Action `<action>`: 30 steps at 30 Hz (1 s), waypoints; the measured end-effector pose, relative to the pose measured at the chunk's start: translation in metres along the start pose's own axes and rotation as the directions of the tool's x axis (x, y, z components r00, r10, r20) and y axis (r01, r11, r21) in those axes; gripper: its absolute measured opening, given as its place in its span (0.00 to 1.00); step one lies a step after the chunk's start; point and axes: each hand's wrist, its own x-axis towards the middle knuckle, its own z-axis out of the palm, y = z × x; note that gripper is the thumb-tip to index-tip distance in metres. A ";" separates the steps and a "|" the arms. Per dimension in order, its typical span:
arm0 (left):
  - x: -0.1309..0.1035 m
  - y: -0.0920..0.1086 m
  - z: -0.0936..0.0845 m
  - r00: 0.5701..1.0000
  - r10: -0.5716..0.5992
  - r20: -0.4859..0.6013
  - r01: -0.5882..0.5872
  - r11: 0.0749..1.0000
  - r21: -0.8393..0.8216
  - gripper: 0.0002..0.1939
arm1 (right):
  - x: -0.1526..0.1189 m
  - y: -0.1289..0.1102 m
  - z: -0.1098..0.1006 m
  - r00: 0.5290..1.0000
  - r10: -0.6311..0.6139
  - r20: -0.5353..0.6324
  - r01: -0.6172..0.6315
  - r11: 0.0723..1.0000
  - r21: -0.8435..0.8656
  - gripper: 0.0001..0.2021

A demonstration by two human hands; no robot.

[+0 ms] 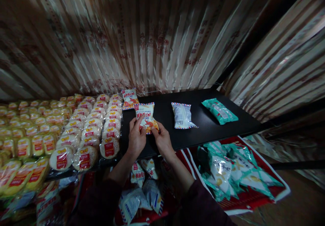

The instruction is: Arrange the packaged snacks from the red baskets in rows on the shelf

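Between my two hands is a white and orange snack bag [146, 116] with a striped edge, held over the black shelf [157, 99]. My left hand [137, 136] grips its lower left side, thumb across the front. On the lower right side, my right hand [162, 138] pinches the same bag. A matching snack bag [130, 98] lies just behind it, beside the rows of round packaged crackers [110, 131]. To the right, a snack bag lying back side up [181, 115] and a teal snack bag [219, 111] rest on the shelf.
Below the shelf stands a red basket [264, 195] with several teal bags [236, 168]. Another basket under my arms holds several white and orange bags [138, 175]. Yellow packaged cakes [33, 144] fill the far left. A striped curtain [152, 43] hangs behind the shelf.
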 end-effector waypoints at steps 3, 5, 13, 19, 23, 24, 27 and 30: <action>0.000 0.002 -0.003 0.999 -0.020 -0.036 0.020 1.000 0.006 0.25 | 0.005 0.005 0.007 0.999 -0.035 0.010 0.035 0.999 -0.038 0.17; 0.000 0.003 -0.005 0.999 -0.029 -0.046 0.030 0.999 0.033 0.25 | 0.008 0.010 0.010 0.999 -0.046 0.008 0.046 0.997 -0.059 0.18; 0.009 0.004 -0.009 0.997 -0.039 -0.066 0.042 0.998 0.051 0.28 | 0.020 0.023 0.022 0.998 -0.050 0.032 0.051 0.998 -0.034 0.23; 0.015 0.007 -0.010 0.996 0.002 -0.086 0.001 0.999 0.033 0.29 | 0.028 0.019 0.038 0.999 0.012 0.050 -0.013 1.000 0.019 0.21; 0.018 0.007 -0.013 0.995 0.048 -0.085 -0.033 0.984 0.173 0.28 | 0.033 0.018 0.050 0.998 0.007 0.056 -0.010 0.999 0.052 0.20; 0.019 0.006 -0.014 0.994 0.058 -0.091 -0.039 0.979 0.198 0.28 | 0.035 0.018 0.052 0.998 0.008 0.058 -0.012 0.998 0.056 0.20; 0.024 0.003 -0.015 0.993 0.077 -0.089 -0.046 0.952 0.302 0.29 | 0.039 0.017 0.058 0.998 0.025 0.064 -0.029 0.998 0.059 0.20; 0.028 0.002 -0.014 0.996 0.069 -0.057 -0.031 0.865 0.500 0.30 | 0.044 0.017 0.061 0.998 0.043 0.049 -0.045 0.997 0.056 0.20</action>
